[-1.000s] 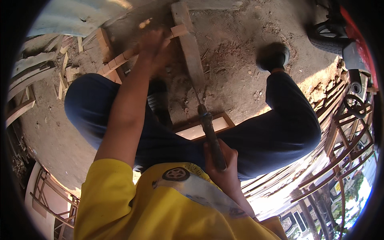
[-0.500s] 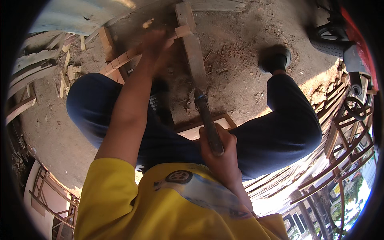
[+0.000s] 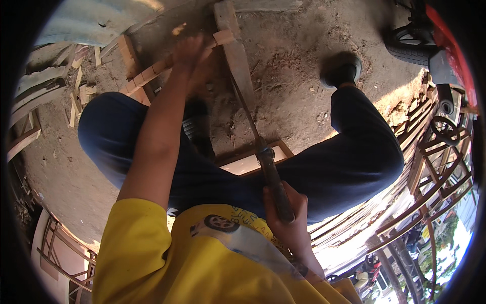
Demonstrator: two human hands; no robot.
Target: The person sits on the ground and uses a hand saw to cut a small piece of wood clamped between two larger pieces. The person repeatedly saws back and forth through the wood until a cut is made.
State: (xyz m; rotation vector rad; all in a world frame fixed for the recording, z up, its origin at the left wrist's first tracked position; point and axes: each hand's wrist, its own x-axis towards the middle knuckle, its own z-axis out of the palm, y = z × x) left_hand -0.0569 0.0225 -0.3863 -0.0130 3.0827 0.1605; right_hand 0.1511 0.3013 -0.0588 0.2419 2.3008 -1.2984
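1. Toward 5 o'clock, a dark-handled tool [image 3: 273, 183] was held by the right hand [image 3: 290, 212], its fingers wrapped firmly around the grip; the thin blade [image 3: 245, 109] was pointed toward 11 o'clock.
2. At 11 o'clock, the left hand [image 3: 190, 50] was placed over a wooden strip [image 3: 148, 75]; whether its fingers were spread or closed on the wood could not be told, because of blur.
3. Between 10 and 11 o'clock, the strip was crossed by several lines, and its far end was seen over a plank [image 3: 242, 71] at 12 o'clock.
4. If those lines were cuts, part of the work was judged to be done; whether they ran right through could not be told.
5. Near the plank's edge, the blade's tip was hard to make out; the work was judged unfinished, but how much was left was not shown.
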